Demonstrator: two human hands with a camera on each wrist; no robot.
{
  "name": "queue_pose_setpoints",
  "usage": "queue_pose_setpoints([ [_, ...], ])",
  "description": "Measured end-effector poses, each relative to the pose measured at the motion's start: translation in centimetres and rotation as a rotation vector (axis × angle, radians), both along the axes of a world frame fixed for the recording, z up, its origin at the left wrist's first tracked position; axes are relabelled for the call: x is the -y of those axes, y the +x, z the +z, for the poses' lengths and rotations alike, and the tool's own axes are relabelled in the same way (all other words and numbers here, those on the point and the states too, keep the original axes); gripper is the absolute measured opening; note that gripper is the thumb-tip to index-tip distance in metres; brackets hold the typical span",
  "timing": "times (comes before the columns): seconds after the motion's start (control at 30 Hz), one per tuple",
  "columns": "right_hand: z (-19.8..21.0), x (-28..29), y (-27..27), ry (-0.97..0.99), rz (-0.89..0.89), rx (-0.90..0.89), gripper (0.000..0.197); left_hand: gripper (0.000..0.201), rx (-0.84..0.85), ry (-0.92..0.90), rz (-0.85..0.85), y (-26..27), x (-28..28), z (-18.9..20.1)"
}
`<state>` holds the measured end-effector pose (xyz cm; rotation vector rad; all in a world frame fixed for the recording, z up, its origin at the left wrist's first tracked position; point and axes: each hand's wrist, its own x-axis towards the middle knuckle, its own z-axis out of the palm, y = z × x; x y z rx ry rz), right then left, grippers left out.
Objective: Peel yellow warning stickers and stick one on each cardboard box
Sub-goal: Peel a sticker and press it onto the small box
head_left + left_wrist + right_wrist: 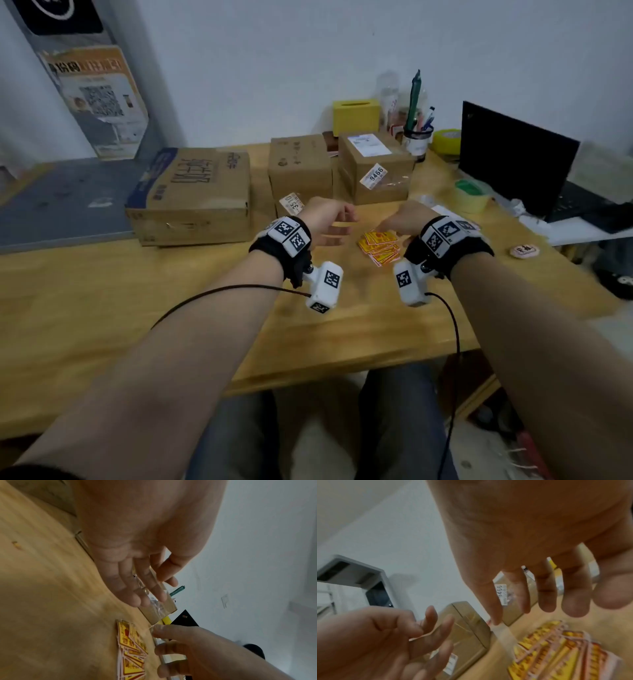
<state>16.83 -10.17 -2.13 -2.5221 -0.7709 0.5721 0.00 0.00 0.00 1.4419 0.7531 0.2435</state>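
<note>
A fanned stack of yellow warning stickers (379,247) (130,649) (565,649) lies on the wooden table (137,308). My left hand (329,222) (137,588) hovers just left of the stack, fingers relaxed and holding nothing. My right hand (400,219) (547,595) hangs over the stack's far right edge with fingers loosely spread. A pale translucent strip (503,632) shows at one right fingertip; whether it is held is unclear. Behind the hands stand three cardboard boxes: a large flat one (191,198), a middle one (299,164) and a right one (376,171).
A yellow tissue box (356,114), a pen cup (418,137) and tape rolls (471,195) stand at the back right. An open black laptop (513,161) sits at the right edge. A small round badge (522,251) lies right of my right wrist.
</note>
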Motion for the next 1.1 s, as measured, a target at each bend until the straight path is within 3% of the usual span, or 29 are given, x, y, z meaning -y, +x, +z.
queue_pose_setpoints([
  [0.13,-1.2,-0.5,0.9,-0.015,-0.048,-0.052,0.102,0.026,-0.049,-0.05,0.008,1.1,-0.6,-1.1],
  [0.23,-1.8,-1.0,1.6,-0.086,-0.026,-0.028,0.11,0.025,-0.061,-0.065,0.01,2.0,-1.1,-1.5],
  [0.47,-2.2,-1.5,3.2,-0.119,-0.021,-0.015,0.057,0.026,-0.066,-0.052,0.0,3.4,-2.0,-2.0],
  [0.7,0.8,-1.2,2.2,0.312,-0.082,-0.236,0.009,0.019,-0.023,0.035,0.036,3.6,-3.1,-1.2],
  [0.8,2.6,-2.3,0.8,0.486,-0.108,-0.343,0.01,0.025,0.019,0.116,0.063,3.4,-3.7,-0.3],
  [0.97,5.5,-4.7,-2.1,0.617,0.035,-0.38,0.002,0.02,0.126,0.263,0.111,1.7,-5.8,2.4],
  [1.1,6.5,-7.3,-3.2,0.717,0.093,-0.467,0.02,0.011,0.161,0.442,0.186,0.1,-8.1,4.0],
])
